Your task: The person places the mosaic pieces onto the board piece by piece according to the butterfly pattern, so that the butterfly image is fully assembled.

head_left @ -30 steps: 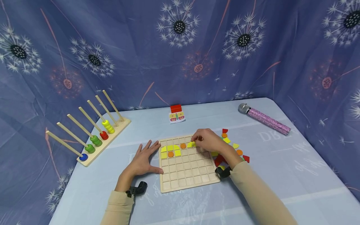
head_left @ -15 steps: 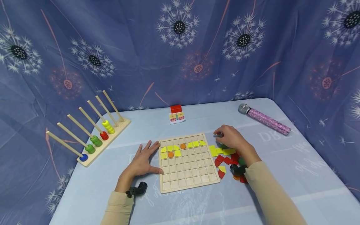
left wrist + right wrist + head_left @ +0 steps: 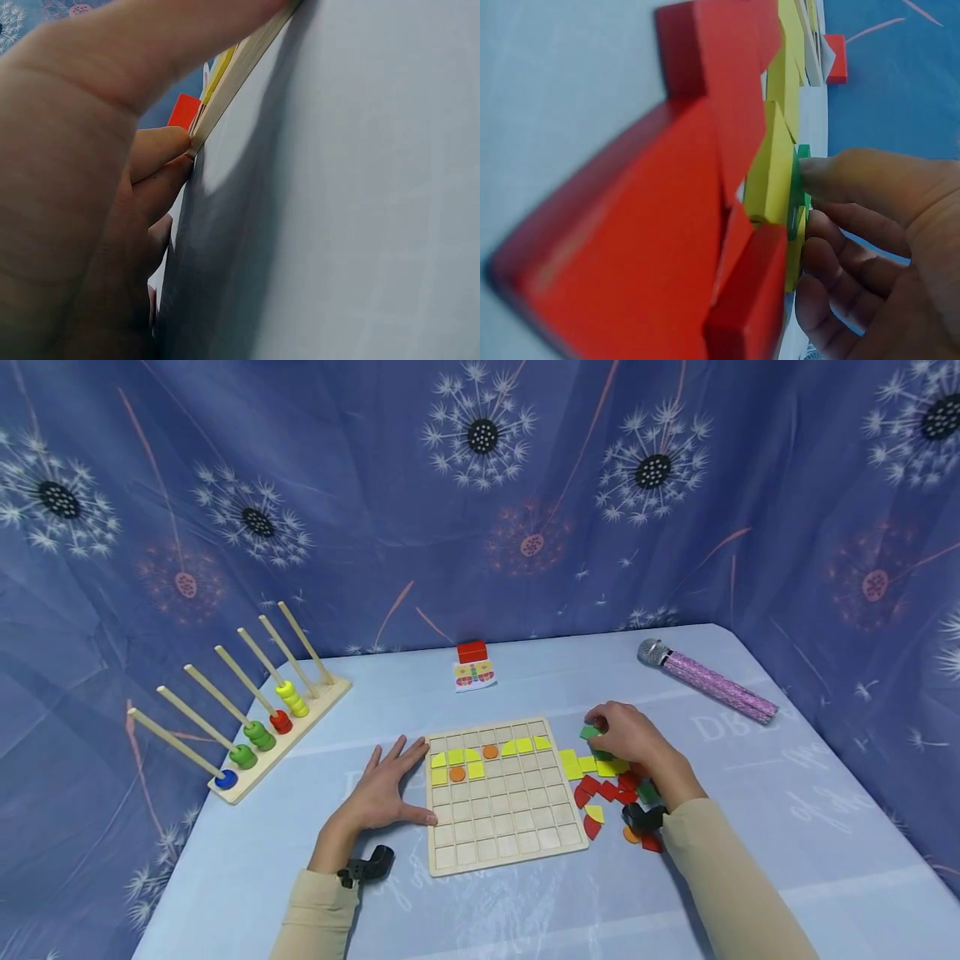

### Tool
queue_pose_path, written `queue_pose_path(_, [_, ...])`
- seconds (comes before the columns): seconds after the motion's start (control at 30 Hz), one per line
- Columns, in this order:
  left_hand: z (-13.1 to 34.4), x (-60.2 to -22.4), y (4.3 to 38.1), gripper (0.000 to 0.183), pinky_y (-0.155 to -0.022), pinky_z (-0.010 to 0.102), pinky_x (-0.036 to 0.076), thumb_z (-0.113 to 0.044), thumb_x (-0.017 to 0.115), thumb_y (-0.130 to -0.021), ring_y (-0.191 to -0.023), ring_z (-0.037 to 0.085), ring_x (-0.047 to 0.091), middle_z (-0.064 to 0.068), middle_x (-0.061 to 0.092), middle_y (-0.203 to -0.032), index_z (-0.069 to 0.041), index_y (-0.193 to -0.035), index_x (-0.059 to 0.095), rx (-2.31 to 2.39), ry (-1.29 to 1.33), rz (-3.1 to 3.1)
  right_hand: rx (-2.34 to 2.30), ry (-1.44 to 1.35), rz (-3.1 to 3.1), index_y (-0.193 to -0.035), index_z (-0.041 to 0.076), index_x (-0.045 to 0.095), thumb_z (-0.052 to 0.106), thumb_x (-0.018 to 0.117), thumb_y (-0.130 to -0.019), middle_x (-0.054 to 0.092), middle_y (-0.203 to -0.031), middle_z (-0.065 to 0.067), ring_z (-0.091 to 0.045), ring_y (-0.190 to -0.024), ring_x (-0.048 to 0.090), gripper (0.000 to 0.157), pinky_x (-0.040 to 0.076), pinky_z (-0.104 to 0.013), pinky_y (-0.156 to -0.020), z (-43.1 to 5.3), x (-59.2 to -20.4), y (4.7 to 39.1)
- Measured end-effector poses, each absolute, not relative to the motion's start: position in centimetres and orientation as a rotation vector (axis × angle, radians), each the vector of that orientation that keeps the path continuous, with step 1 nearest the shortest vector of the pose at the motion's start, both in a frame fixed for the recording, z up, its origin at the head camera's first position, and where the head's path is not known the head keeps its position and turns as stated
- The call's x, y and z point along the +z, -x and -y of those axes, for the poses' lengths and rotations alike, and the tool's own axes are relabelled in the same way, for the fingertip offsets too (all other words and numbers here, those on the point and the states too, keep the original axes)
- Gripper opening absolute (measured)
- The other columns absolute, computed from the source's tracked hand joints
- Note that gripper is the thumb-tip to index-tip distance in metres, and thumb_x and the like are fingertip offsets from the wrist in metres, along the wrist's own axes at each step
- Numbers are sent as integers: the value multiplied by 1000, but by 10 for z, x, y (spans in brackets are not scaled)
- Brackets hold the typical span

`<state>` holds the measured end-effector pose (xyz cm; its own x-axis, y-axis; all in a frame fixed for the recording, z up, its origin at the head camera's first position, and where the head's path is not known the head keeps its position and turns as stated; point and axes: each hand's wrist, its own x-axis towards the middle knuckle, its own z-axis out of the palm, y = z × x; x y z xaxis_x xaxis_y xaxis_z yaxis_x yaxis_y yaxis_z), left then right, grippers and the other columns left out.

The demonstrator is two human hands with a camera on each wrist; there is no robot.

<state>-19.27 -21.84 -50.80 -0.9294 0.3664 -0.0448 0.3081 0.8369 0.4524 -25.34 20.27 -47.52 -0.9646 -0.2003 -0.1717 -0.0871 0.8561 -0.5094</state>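
A wooden grid board (image 3: 495, 827) lies on the table. Yellow tiles (image 3: 522, 745) and two orange discs (image 3: 457, 773) fill cells in its upper rows. My left hand (image 3: 382, 789) is spread flat at the board's left side, thumb and fingertips at the edge; the left wrist view shows the fingers (image 3: 161, 150) against it. Beyond the board's right side, my right hand (image 3: 633, 739) pinches a green square tile (image 3: 589, 732) at the loose pile. In the right wrist view the thumb (image 3: 825, 174) presses on green, and the other fingers are curled beside a yellow piece.
Loose red tiles (image 3: 589, 786), yellow tiles (image 3: 570, 766) and an orange disc (image 3: 632, 834) lie right of the board. A pattern card (image 3: 474, 675) leans on a red block (image 3: 472, 652) behind. A peg abacus (image 3: 247, 781) stands left, a glittery pink microphone (image 3: 720, 687) back right.
My right hand has left the board's top row, where a yellow tile now sits at the right end, and moved right to the pile, taking a green tile. The left hand stays put.
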Motion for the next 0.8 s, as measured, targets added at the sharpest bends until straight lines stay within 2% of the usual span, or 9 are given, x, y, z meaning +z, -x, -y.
queue_pose_path(0.13, [216, -510, 194, 128, -114, 51, -5, -79, 75, -48, -146, 25, 5, -4, 25, -157, -21, -153, 30, 704, -558, -2891, -734, 208, -2847, -112, 6, 70, 19, 77, -78, 62, -97, -6, -24, -89, 54, 37, 50, -43, -85, -205, -475, 252])
queue_pose_path(0.33, [216, -510, 193, 128, -114, 51, -5, -79, 75, -48, -146, 25, 6, -5, 27, -156, -20, -152, 32, 736, -571, -2886, -781, 258, -2864, -110, 9, 72, 21, 79, -74, 62, -95, -3, -22, -86, 54, 39, 51, -39, -78, -194, -473, 246])
queue_pose_path(0.5, [217, -510, 191, 128, -114, 50, -5, -80, 74, -49, -146, 24, 5, -5, 24, -157, -21, -153, 29, 714, -568, -2874, -876, 365, -2845, -108, 13, 73, 20, 77, -76, 60, -91, 2, -18, -81, 53, 33, 49, -32, -70, -178, -475, 242])
queue_pose_path(0.8, [219, -510, 193, 126, -114, 50, -5, -79, 74, -50, -146, 24, 5, -5, 24, -157, -21, -153, 30, 692, -572, -2890, -1057, 546, -2712, -107, 15, 74, 20, 77, -78, 60, -87, 4, -16, -78, 52, 30, 48, -32, -67, -141, -476, 239])
